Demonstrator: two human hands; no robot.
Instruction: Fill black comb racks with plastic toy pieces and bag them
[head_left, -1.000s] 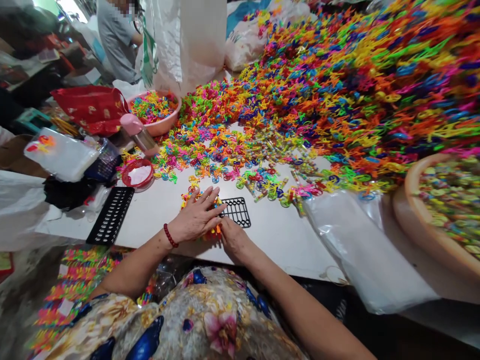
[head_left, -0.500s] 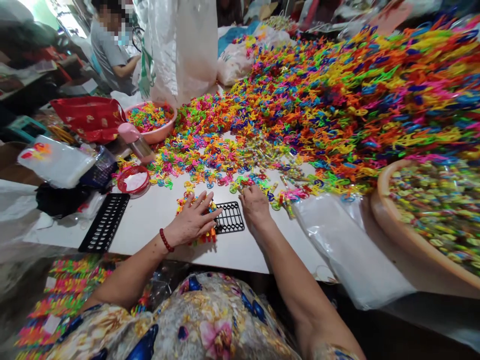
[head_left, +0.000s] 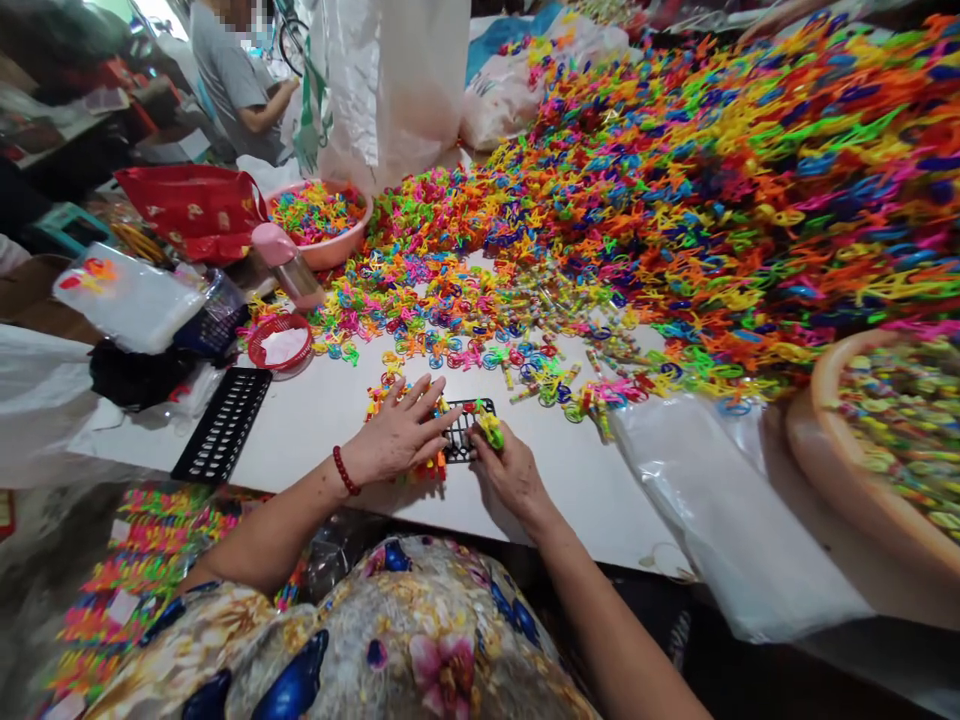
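My left hand (head_left: 401,435) lies flat with fingers spread on a row of colourful plastic toys stuck in a small black grid tray (head_left: 471,432) on the white table (head_left: 315,410). My right hand (head_left: 510,468) is closed on a yellow-green plastic toy (head_left: 491,428) and holds it over the tray's right end. A huge heap of bright plastic toys (head_left: 675,200) covers the table beyond the tray, with loose ones (head_left: 525,360) spread close to my hands.
A second black grid tray (head_left: 223,425) lies to the left, by a small red basket (head_left: 279,343). Clear plastic bags (head_left: 712,500) lie to the right, next to a tan basin of toys (head_left: 885,430). A pink basin (head_left: 319,220), a red bag (head_left: 187,205) and a person (head_left: 236,75) are at the back left.
My right hand reached out to the loose toys beyond the tray, then came back to the tray's right end with a yellow-green toy in it. My left hand stayed on the tray.
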